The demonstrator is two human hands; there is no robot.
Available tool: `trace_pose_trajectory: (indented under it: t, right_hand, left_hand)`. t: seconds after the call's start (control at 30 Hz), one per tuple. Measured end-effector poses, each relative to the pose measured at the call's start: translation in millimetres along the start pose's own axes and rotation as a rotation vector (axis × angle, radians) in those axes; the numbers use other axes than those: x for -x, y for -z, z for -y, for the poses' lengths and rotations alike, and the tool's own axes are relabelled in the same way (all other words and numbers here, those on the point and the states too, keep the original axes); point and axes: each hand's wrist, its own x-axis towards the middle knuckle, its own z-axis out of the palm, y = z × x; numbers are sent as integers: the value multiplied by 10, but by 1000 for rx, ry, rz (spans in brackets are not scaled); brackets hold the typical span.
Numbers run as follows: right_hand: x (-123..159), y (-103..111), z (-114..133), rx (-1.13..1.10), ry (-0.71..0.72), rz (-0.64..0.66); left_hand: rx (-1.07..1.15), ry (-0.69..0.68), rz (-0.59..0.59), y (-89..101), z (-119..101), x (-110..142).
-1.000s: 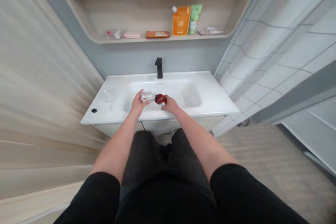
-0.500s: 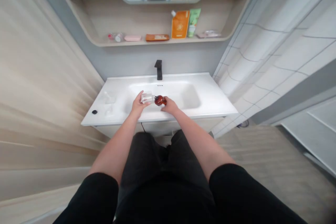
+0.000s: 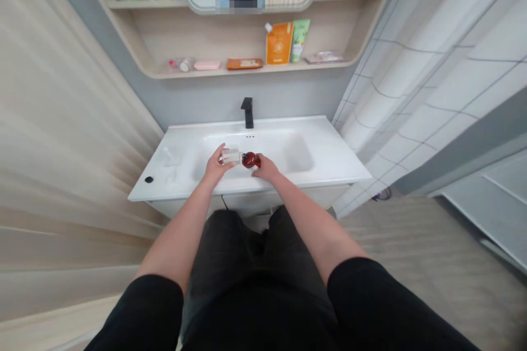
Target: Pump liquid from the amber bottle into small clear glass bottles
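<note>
Over the sink basin [image 3: 296, 151], my left hand [image 3: 214, 166] is closed around a clear bottle [image 3: 231, 157], which lies tilted on its side with its neck to the right. My right hand [image 3: 267, 168] grips a brown bottle [image 3: 249, 159], tipped so that its mouth points left. The two bottle mouths meet or nearly meet; whether liquid passes between them is too small to tell. On the counter left of the basin are a clear pump top [image 3: 168, 152] and a small black cap [image 3: 149, 179].
A black faucet [image 3: 247, 112] stands behind the basin. Above it, a wall shelf [image 3: 197, 38] holds an orange pouch [image 3: 279, 44], a green tube [image 3: 300, 40], an orange packet [image 3: 244, 63] and a pink box [image 3: 207, 65]. A beige curtain [image 3: 74, 120] hangs at the left.
The view has tilted up slightly, showing more of the shelf. Both hands hold their bottles in nearly the same place over the basin.
</note>
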Motion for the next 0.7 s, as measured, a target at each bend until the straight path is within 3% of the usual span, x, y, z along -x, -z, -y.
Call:
trace_pose_trajectory:
  t: [0.7]
  right_hand:
    - [6,-6,-4,-6,21,-12]
  left_hand:
    - [-89,18,30,55,-192,-76]
